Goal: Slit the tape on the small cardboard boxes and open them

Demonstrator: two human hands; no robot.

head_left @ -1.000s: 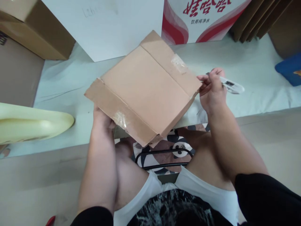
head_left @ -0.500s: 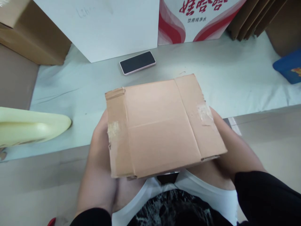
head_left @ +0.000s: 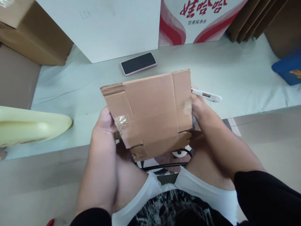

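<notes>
A brown cardboard box (head_left: pixel 155 106) is held tilted above my lap, with clear tape patches at both side edges and creased flaps at its near edge. My left hand (head_left: pixel 106 121) grips its left side, the fingers partly hidden behind the cardboard. On the opposite side my right hand (head_left: pixel 198 105) is closed on the box's right edge. A slim white box cutter (head_left: pixel 209 95) sticks out to the right from that same hand; whether its blade is out is hidden.
A phone (head_left: pixel 138 63) lies on the pale green tablecloth (head_left: pixel 235 72). Behind it stand a white box (head_left: pixel 101 28) and a red-and-white carton (head_left: pixel 174 25). A pale yellow object (head_left: pixel 35 125) is at left, a blue container (head_left: pixel 288 67) at right, folded cardboard (head_left: pixel 249 18) behind.
The box has tilted and shifted slightly left, exposing flaps at its near edge. Both hands, hidden behind the box before, now show, along with the white box cutter.
</notes>
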